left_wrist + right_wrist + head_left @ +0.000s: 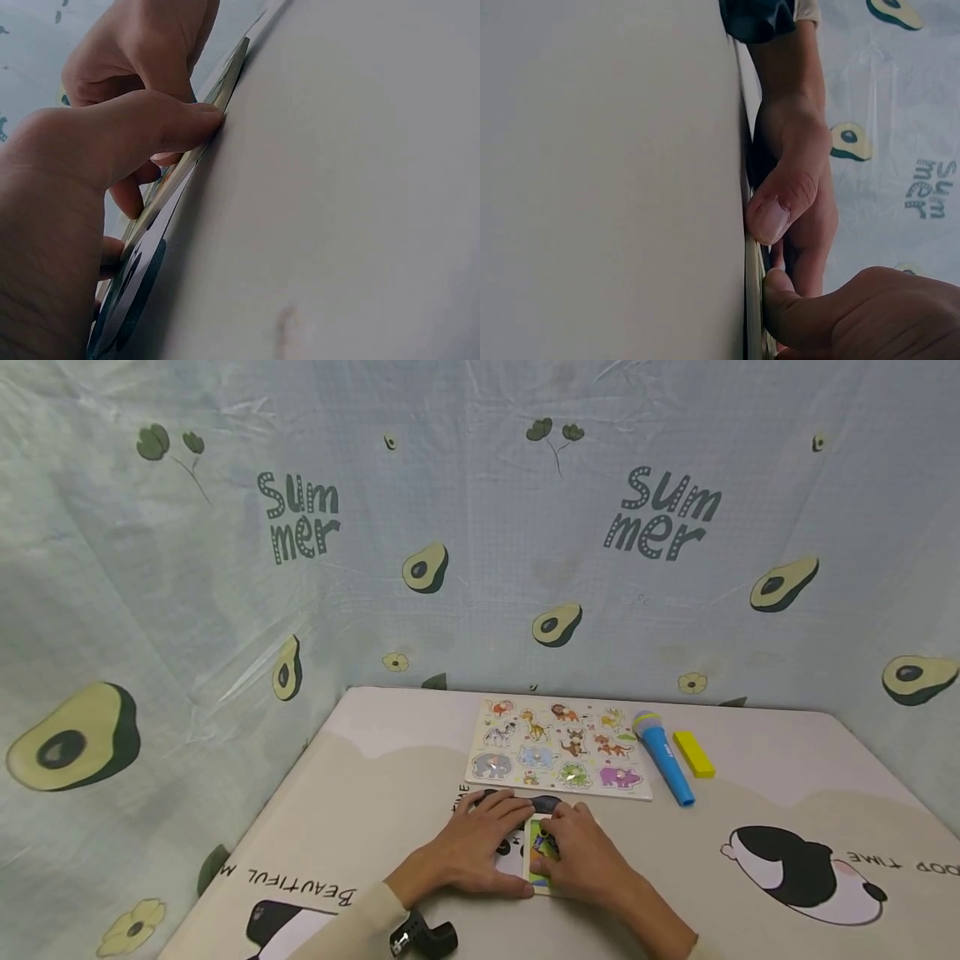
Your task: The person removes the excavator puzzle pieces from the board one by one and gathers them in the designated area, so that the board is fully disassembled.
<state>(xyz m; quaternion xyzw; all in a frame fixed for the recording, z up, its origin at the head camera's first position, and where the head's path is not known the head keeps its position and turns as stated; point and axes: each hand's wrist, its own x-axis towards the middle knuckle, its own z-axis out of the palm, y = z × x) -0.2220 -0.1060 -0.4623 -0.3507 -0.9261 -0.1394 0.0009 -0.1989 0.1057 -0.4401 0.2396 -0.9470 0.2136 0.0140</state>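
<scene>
A small puzzle board (528, 852) with a pale rim and a green and orange picture lies flat on the table in front of me. My left hand (483, 846) holds its left side, thumb along the near edge and fingers toward the far edge. In the left wrist view the left thumb (169, 124) presses on the board's edge. Over the picture, my right hand (588, 856) has thumb and forefinger bent together on a small dark and blue puzzle piece (545, 843). The right hand covers the board's right part. In the right wrist view the board (754, 300) shows edge-on.
Behind the hands lies a larger animal peg puzzle (555, 785). To its right are a blue toy microphone (667, 764) and a yellow block (693, 754). The tablecloth (375, 793) bears printed dogs and lettering. A patterned curtain (480, 485) hangs behind the table.
</scene>
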